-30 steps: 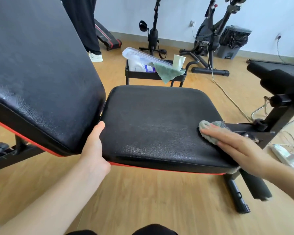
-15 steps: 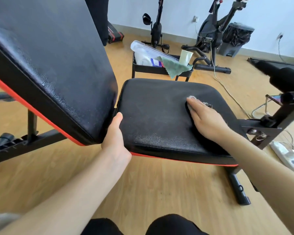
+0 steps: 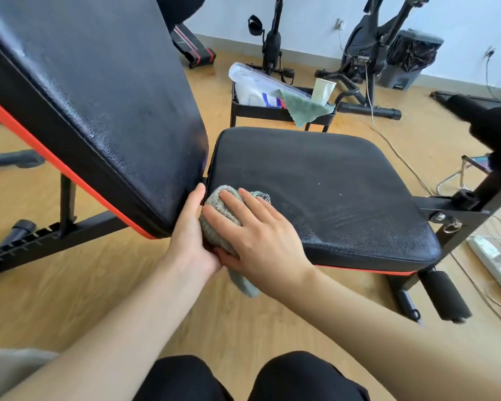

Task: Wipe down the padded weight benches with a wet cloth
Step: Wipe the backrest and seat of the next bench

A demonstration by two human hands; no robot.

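Pressing flat on a bunched grey-green cloth (image 3: 217,209), right hand (image 3: 261,235) sits at the near-left corner of the seat pad (image 3: 330,192), lower centre of frame. Fingers (image 3: 252,206) straight and spread over the cloth, not curled round it. Cloth's long axis runs from the pad corner down toward the bottom of the frame; its tail hangs off the pad's near edge.

Left hand (image 3: 190,238) just beside, touching the cloth, at the gap between seat pad and backrest pad (image 3: 99,96). Thumb points up along the gap; its fingers hidden below the pads, so cannot tell their grasp.

Seat pad's long axis runs left to right. Backrest pad tilts up toward upper left; red trim along both undersides.

Behind, black tray (image 3: 272,111): green rag (image 3: 304,110) draped over its rim, paper cup (image 3: 323,89), white pack (image 3: 252,95) with a blue-and-red label too blurred to read.
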